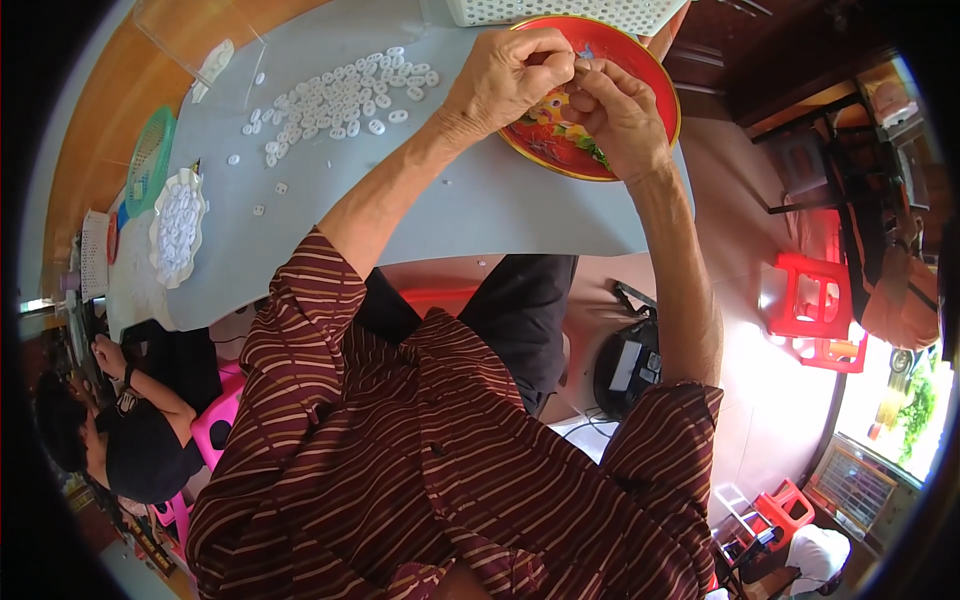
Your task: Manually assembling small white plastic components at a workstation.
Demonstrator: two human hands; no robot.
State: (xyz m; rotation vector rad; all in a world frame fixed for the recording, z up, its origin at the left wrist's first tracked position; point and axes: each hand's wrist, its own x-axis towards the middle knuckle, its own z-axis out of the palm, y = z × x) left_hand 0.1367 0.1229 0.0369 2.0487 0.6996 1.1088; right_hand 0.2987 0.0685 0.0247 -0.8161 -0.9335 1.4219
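Observation:
My left hand (pixel 512 82) and my right hand (pixel 622 112) meet over a round red tray (pixel 655 75) with a gold rim and a floral pattern. Both hands are closed in a pinch, fingertips almost touching. Whatever they hold between them is too small to make out. Small bluish-white bits lie in the tray. To the left of my left hand, many small white oval plastic pieces (pixel 350 95) with holes are spread on the grey table (pixel 400 220). A few similar pieces lie apart, nearer the table's left side.
A scalloped white dish (pixel 157 240) heaped with whitish pieces stands at the left edge, near a green basket (pixel 150 160). A white perforated basket (pixel 570 12) sits beyond the tray. Red plastic stools (pixel 810 295) stand at right. Another person (pixel 150 430) sits at left.

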